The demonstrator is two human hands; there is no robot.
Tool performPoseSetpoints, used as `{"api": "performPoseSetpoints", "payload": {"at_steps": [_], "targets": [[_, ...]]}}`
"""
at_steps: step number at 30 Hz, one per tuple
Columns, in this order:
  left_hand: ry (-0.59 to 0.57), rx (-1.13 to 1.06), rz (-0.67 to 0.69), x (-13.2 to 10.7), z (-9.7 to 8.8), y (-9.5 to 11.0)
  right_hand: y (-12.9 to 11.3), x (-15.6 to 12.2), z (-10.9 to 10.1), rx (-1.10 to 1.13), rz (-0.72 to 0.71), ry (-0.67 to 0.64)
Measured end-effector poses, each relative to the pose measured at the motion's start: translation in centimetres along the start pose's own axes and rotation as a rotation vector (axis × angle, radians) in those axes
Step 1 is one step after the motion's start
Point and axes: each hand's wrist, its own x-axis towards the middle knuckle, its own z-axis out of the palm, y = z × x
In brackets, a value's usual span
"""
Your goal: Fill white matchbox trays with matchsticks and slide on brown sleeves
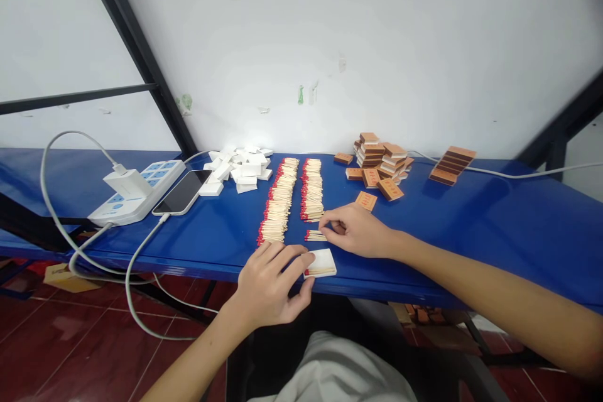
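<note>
My left hand (271, 282) rests at the front edge of the blue table (471, 226), its thumb and fingers pinched on a white inner matchbox tray (321, 262) that has matches in it. My right hand (354, 230) lies just behind the tray, fingers curled and pinching a small bundle of red-tipped matches (315, 235) on the table. Two long rows of matches (288, 198) stretch away behind the bundle. One orange matchbox sleeve (366, 200) lies beside my right hand.
A heap of white trays (241, 169) sits at the back left. Stacks of orange matchboxes (381, 162) and a leaning stack (452, 165) stand at the back right. A phone (183, 192), a power strip with charger (136, 191) and cables occupy the left.
</note>
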Motion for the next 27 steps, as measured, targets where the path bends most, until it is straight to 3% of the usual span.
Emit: {"api": "performPoseSetpoints", "payload": {"at_steps": [7,27], "targets": [[-0.002,-0.002,-0.005,0.06,0.02,0.0,0.08,-0.07,-0.36,-0.041,0.021,-0.062],[-0.003,0.006,-0.006,0.06,-0.04,0.08,-0.2,-0.13,-0.35,-0.089,-0.01,-0.074]]}}
